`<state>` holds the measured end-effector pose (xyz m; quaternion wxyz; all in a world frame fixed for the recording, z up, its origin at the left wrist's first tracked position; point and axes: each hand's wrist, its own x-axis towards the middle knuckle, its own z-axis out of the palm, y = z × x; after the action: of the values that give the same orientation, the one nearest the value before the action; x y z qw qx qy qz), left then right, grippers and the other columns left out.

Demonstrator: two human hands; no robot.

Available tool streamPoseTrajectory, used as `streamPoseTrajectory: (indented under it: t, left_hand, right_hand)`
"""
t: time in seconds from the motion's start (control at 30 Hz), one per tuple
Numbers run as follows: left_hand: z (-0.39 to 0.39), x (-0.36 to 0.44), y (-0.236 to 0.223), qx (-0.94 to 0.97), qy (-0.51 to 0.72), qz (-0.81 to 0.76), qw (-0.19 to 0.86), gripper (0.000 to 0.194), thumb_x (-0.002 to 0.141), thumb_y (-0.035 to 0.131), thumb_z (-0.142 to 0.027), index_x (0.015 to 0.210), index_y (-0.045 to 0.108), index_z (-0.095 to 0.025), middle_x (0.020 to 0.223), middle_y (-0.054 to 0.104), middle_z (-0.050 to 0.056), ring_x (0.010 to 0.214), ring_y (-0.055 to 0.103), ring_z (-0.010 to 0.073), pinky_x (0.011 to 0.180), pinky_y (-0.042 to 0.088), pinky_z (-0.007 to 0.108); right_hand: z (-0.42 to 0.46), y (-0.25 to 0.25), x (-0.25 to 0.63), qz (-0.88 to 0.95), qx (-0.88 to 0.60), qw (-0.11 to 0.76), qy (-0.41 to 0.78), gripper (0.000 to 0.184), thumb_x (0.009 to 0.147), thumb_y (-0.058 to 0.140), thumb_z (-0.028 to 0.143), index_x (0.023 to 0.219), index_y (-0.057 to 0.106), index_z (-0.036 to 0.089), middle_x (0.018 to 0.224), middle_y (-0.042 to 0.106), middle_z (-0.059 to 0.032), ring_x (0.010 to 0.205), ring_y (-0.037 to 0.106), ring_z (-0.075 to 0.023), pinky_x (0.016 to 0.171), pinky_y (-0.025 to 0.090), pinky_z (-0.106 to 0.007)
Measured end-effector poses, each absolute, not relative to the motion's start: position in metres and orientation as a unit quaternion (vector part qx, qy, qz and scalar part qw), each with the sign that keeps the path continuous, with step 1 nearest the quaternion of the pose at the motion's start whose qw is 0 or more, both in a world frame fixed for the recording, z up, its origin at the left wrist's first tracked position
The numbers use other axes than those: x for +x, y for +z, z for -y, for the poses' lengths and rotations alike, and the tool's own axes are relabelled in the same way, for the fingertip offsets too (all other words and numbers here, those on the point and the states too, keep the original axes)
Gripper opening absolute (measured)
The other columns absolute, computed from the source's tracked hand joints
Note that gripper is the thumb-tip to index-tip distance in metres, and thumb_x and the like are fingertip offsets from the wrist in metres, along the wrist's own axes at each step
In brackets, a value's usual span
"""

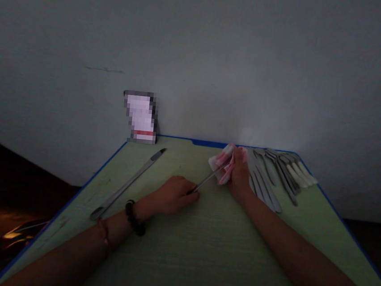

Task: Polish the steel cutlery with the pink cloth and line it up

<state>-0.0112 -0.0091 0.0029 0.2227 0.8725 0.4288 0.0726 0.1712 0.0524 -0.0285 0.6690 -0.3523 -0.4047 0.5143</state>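
Note:
My left hand (176, 196) is closed on one end of a thin metal utensil (209, 178), which slants up to the right. A crumpled pink-and-white cloth (221, 164) is gripped in my right hand (240, 174), wrapped about the utensil's far end. The cloth hides that end, so its kind cannot be made out. Just right of my right hand lie several metal pieces of cutlery (266, 191) with slim handles. On the left of the table rests a long, slim metal utensil (127, 184) with a dark pointed tip and a rounded near end.
The pale green table (179, 259) has a blue edge and stands against a grey wall (199, 49). A phone (142, 116) with a lit, blurred screen leans on the wall at the back left. Several white-handled utensils (300, 174) lie at the back right corner.

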Motion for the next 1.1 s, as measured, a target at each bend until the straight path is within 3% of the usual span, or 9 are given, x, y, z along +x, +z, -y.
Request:
streamPoseTrajectory:
  t: [0.23, 0.47, 0.63, 0.97, 1.1]
  left_hand:
    - [0.007, -0.012, -0.002, 0.847, 0.116, -0.451, 0.257, 0.035, 0.087, 0.039, -0.035, 0.057, 0.042, -0.018, 0.050, 0.037, -0.005, 0.048, 0.036, 0.0087, 0.049, 0.026, 0.022]
    - [0.009, -0.011, -0.001, 0.857, 0.117, -0.435, 0.250, 0.031, 0.088, 0.042, -0.037, 0.065, 0.048, -0.017, 0.054, 0.043, -0.005, 0.049, 0.040, 0.0089, 0.050, 0.028, 0.021]
    - [0.011, -0.007, 0.001, 0.859, 0.104, -0.451, 0.218, 0.037, 0.093, 0.036, -0.042, 0.069, 0.049, -0.017, 0.057, 0.049, -0.003, 0.050, 0.044, 0.0100, 0.052, 0.031, 0.022]
    - [0.012, -0.006, -0.005, 0.864, 0.112, -0.459, 0.173, 0.039, 0.097, 0.026, -0.037, 0.080, 0.055, -0.017, 0.065, 0.059, 0.001, 0.055, 0.051, 0.0122, 0.057, 0.035, 0.024]
    - [0.011, -0.008, -0.003, 0.853, 0.125, -0.459, 0.213, 0.033, 0.096, 0.030, -0.039, 0.085, 0.053, -0.018, 0.068, 0.058, 0.000, 0.057, 0.052, 0.0121, 0.057, 0.037, 0.023]
  right_hand:
    - [-0.035, -0.018, 0.162, 0.574, -0.334, 0.555, 0.500, 0.044, 0.084, 0.047, 0.058, 0.064, 0.059, 0.021, 0.065, 0.062, -0.0019, 0.059, 0.055, -0.0135, 0.058, 0.046, -0.025]
    - [-0.039, -0.017, 0.164, 0.504, -0.340, 0.630, 0.483, 0.043, 0.088, 0.043, 0.054, 0.064, 0.056, 0.021, 0.061, 0.059, -0.0002, 0.056, 0.053, -0.0126, 0.059, 0.046, -0.026]
    - [-0.044, -0.021, 0.166, 0.449, -0.350, 0.683, 0.457, 0.039, 0.087, 0.045, 0.052, 0.064, 0.054, 0.021, 0.059, 0.058, 0.0013, 0.056, 0.054, -0.0124, 0.062, 0.046, -0.026]
    - [-0.033, -0.021, 0.161, 0.602, -0.339, 0.533, 0.488, 0.036, 0.082, 0.054, 0.049, 0.061, 0.060, 0.020, 0.059, 0.058, 0.0005, 0.053, 0.049, -0.0112, 0.050, 0.040, -0.023]
    - [-0.033, -0.019, 0.160, 0.583, -0.336, 0.557, 0.488, 0.036, 0.085, 0.050, 0.048, 0.063, 0.059, 0.021, 0.062, 0.059, 0.0004, 0.054, 0.051, -0.0113, 0.049, 0.041, -0.023]
